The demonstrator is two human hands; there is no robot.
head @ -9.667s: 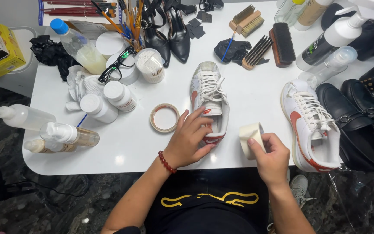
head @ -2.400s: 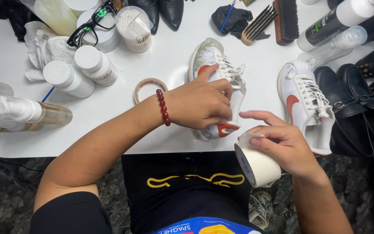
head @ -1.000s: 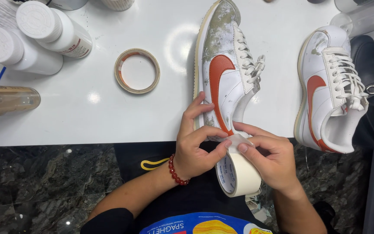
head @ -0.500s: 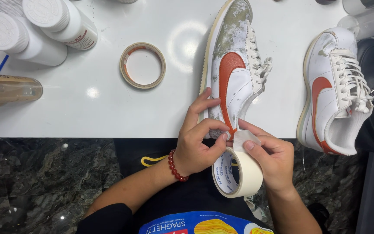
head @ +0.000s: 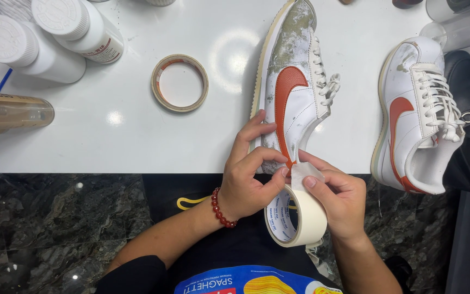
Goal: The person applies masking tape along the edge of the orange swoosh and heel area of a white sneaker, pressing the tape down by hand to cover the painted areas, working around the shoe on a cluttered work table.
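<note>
**Tape meets the heel of a soiled white sneaker**

The left hand (head: pixel 246 182) pinches the free end of the tape against the heel of the white sneaker (head: pixel 289 92), thumb and forefinger closed on it. The right hand (head: pixel 338 198) grips the roll of masking tape (head: pixel 295 218), fingers wrapped over its rim, holding it just off the table (head: pixel 110 136) edge above the lap. The sneaker lies on its side at the near edge of the table, orange side mark up, toe grimy.

The tape looks light, thin and easily torn; it is best held by the roll's rim, with the loose end kept flat under a fingertip. The sneaker seems light, its leather smooth and likely slippery, so steadying it at the heel makes sense.

Compared with half a second ago, the roll sits slightly lower and the strip between roll and heel looks a little longer. A second sneaker (head: pixel 414 114) lies to the right; a spent tape ring (head: pixel 180 83) lies to the left.
</note>
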